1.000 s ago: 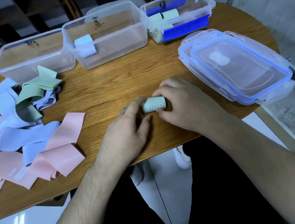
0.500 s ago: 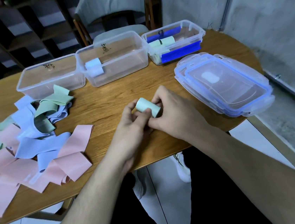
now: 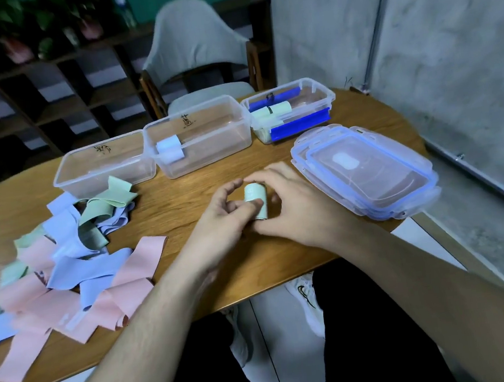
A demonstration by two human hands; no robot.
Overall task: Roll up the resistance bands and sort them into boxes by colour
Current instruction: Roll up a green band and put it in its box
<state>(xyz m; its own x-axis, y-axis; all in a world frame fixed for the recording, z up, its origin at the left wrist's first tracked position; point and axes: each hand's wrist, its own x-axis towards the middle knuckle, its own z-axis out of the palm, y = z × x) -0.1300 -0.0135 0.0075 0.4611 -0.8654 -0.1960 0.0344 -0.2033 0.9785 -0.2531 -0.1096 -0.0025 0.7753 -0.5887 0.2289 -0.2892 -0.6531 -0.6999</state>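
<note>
Wood-topped and rounded, the table (image 3: pixel 182 198) carries everything we are sorting, with a grey chair (image 3: pixel 193 46) and dark shelving behind it. At the centre we hold a finished green roll (image 3: pixel 255 201), standing roughly on end just above the tabletop: our left hand (image 3: pixel 223 222) pinches it from nine o'clock, a fingertip across its front, and our right hand (image 3: pixel 293 205) curls round it from three o'clock.

Toward twelve o'clock stand three clear boxes. We judge the sorting barely begun: the box with blue clips (image 3: pixel 290 114) at one o'clock already holds green rolls, the middle box (image 3: pixel 200 137) has one pale blue roll, and the left box (image 3: pixel 100 167) looks bare. This roll presumably belongs with the greens.

At nine o'clock a loose heap of bands (image 3: pixel 64 262), pink, blue and green, remains unrolled. Stacked lids (image 3: pixel 364 171) wait at three o'clock.
</note>
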